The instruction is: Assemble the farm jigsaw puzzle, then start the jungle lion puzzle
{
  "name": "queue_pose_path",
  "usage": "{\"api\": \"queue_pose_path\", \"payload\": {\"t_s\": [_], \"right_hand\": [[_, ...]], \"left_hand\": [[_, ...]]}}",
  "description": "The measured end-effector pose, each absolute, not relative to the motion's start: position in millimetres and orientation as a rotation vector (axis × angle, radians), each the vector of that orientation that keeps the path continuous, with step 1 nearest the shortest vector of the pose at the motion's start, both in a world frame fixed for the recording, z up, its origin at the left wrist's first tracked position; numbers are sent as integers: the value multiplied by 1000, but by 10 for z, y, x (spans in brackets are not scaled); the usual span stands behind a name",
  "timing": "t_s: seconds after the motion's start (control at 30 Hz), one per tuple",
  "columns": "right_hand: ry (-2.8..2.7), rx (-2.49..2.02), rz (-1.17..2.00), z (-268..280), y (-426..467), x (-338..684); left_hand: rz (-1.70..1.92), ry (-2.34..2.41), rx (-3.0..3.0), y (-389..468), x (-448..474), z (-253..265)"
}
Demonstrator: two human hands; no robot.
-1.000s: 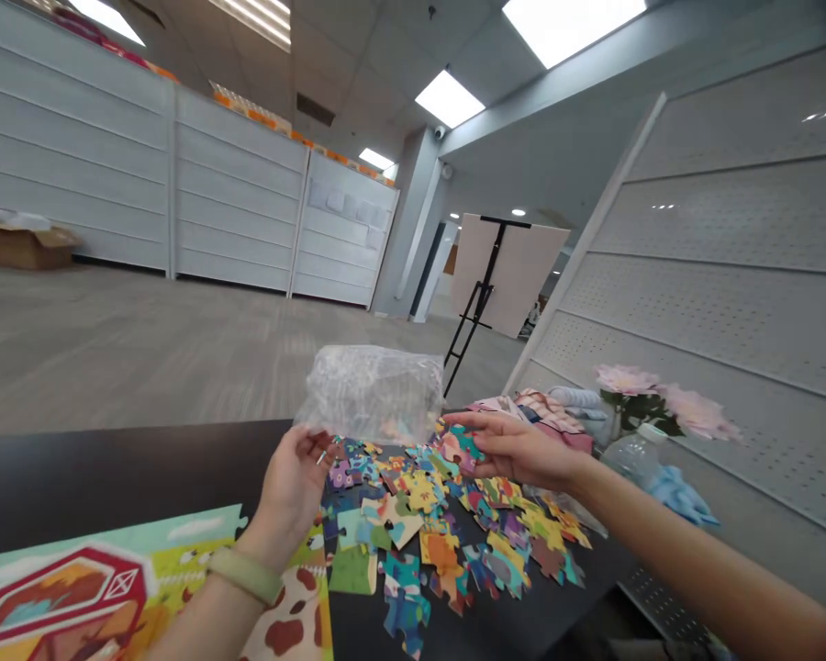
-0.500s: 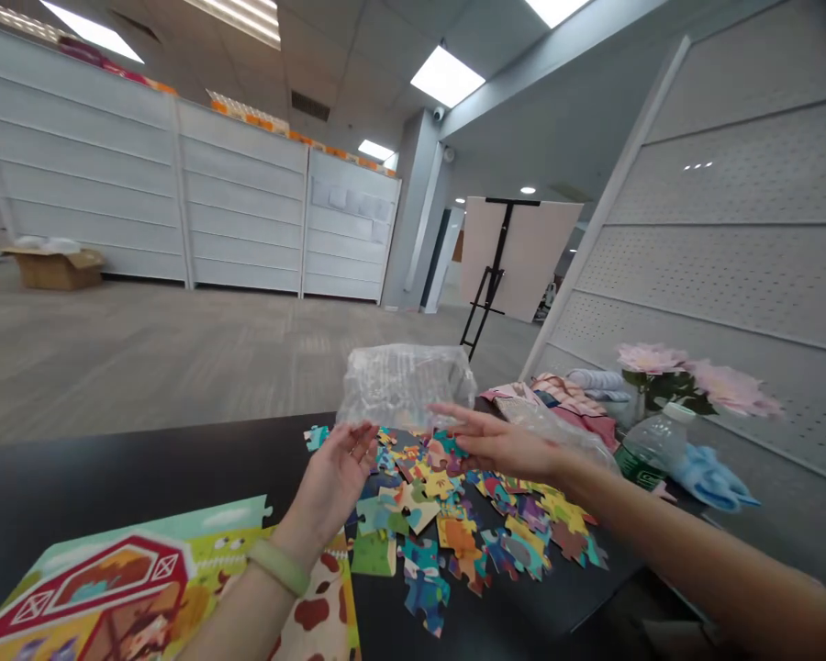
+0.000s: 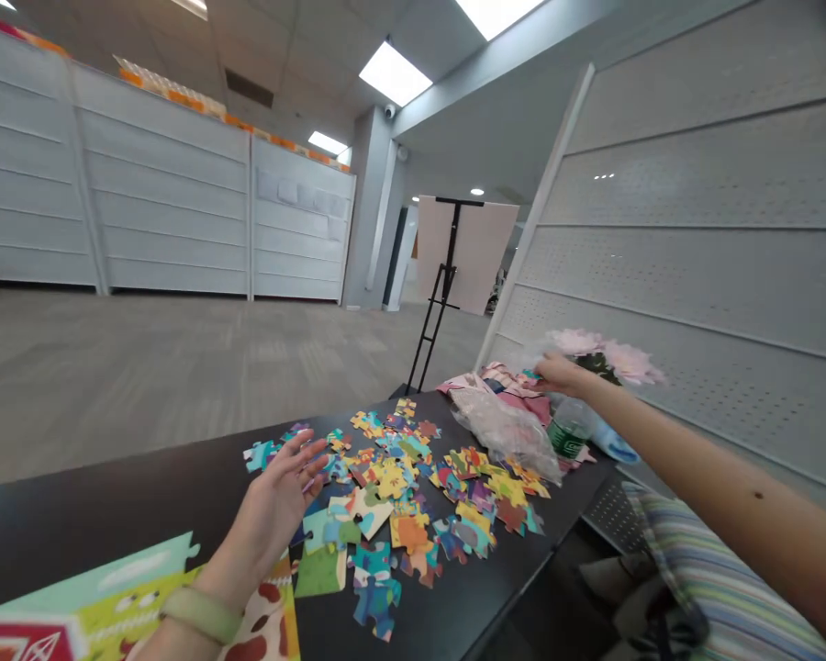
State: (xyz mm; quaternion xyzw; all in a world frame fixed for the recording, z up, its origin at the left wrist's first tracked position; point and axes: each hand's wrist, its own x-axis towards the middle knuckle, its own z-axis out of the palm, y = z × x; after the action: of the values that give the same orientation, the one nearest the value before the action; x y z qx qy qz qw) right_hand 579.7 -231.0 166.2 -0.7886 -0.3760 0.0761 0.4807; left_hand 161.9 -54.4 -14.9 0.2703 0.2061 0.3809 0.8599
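Observation:
My left hand [image 3: 275, 500], with a pale green band at the wrist, is open over the left edge of a spread of loose jigsaw pieces [image 3: 392, 477]. Its fingers are apart and nothing is in them. At its wrist lies a joined part of the puzzle [image 3: 141, 560] with a red barn and green field, partly under the forearm. My right hand [image 3: 559, 375] reaches far right over folded clothes [image 3: 506, 381]. Its fingers are closed on a clear plastic bag [image 3: 533, 351], hazy against the background. A small teal bit shows at the fingertips; I cannot tell what it is.
Another crumpled clear bag [image 3: 506, 427] lies right of the pieces. Beside it stand a green-labelled bottle [image 3: 570, 427] and pink flowers [image 3: 630, 363]. The black table [image 3: 516, 569] ends at the right near a striped cloth [image 3: 736, 578]. An easel [image 3: 447, 266] stands beyond.
The clear bag behind the pieces has gone from there, moved right with my right hand to the clothes, uncovering more pieces. My left hand stays by the pieces. The view has turned right.

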Motion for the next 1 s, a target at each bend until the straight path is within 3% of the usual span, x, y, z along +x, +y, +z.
{"api": "queue_pose_path", "payload": {"t_s": [0.23,0.53,0.63,0.77,1.0], "right_hand": [[-768,-2338,97,1804,-2467,5686],[-1258,-2263,158,1739,-2287,4766],[-1443,-2127,311,1660,-2176,4308],[-1637,-1750,749,1431,-1925,3768],[-1538,-1460,1041,645,-1293,3282]], "left_hand": [[788,458,616,-476,1577,-259],[845,497,897,-577,1559,55],[838,546,1111,-683,1600,238],[745,504,1428,-910,1637,403],[760,581,1475,-779,1312,120]]}}
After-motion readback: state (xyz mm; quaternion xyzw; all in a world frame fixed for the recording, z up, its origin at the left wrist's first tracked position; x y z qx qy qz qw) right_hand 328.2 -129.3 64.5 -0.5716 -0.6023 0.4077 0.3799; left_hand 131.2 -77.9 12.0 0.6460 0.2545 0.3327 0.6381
